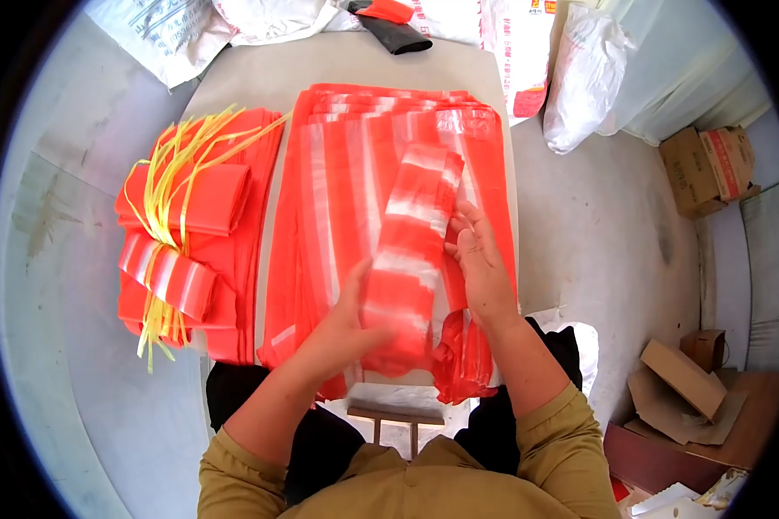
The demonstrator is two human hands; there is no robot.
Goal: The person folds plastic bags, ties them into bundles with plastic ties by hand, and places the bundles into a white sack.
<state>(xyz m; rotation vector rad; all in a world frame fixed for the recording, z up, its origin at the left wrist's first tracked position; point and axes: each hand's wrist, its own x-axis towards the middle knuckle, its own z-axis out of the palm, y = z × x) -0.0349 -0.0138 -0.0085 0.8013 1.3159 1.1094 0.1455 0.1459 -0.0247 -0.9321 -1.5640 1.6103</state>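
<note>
A folded bundle of red-and-white striped plastic bags (404,259) lies slantwise on top of a tall stack of flat bags (342,173) of the same stripe. At its lower left edge is my left hand (342,333), thumb over the top and fingers along the side, gripping it with some motion blur. My right hand (485,272) is by the bundle's right edge, fingers apart and slightly bent, palm turned toward it. Whether those fingertips touch the bundle I cannot tell. Crumpled bag ends (460,359) hang over the table's near edge below my right hand.
To the left, folded red bags (208,203) carry yellow ties (160,216) and a small striped bundle (169,277). The pale table (251,73) holds white sacks (273,13) and a black sleeve-like piece (394,35) at its far end. Cardboard boxes (697,173) stand right.
</note>
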